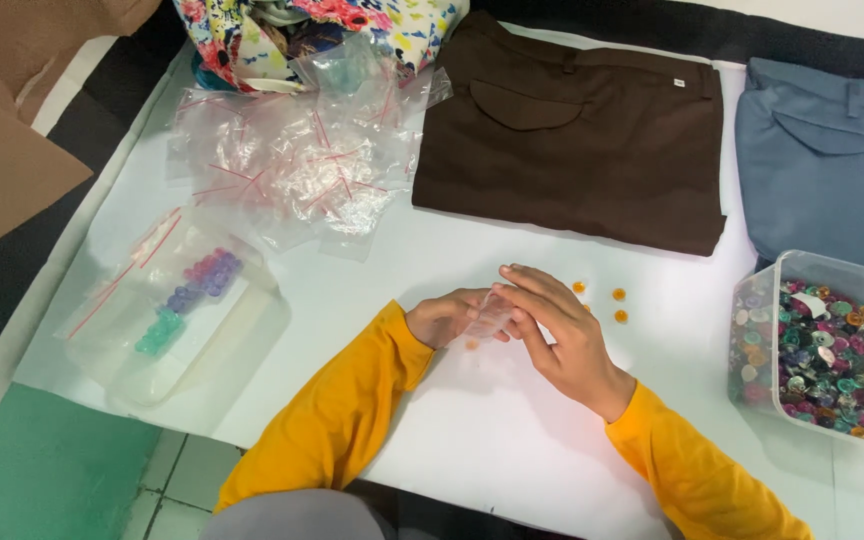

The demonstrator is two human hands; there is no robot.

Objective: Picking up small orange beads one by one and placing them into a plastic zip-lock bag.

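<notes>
1. Nearest the camera, two yellow sleeves [337, 420] are seen reaching up from the lower edge onto the white table [472, 430], so that both hands meet at its middle.
2. The left hand [444, 318] is curled around one end of a small clear bag [489, 320]; the grip looks closed on the bag, apparently to keep it steady.
3. The right hand [552, 325] is laid over the other end of the bag, fingers bent and pinching its edge, as though the mouth were being held or worked open. The bag is thus held between both hands, just above the table.
4. One orange button [472, 345] lies directly under the left hand, touching the table; whether it is inside the bag cannot be told.
5. Three more orange buttons [607, 302] are spread just beyond the right hand's fingertips, within easy reach.
6. Farther to the right of the right hand, a clear tub of mixed buttons [820, 345] is kept open.
7. Well to the left of the left hand, a clear tray [187, 315] holds filled bags of purple and green pieces.
8. Beyond the left hand, a heap of empty zip bags [302, 160] is piled; beyond the right hand lie folded brown trousers [577, 140] and a folded blue garment [827, 160].
</notes>
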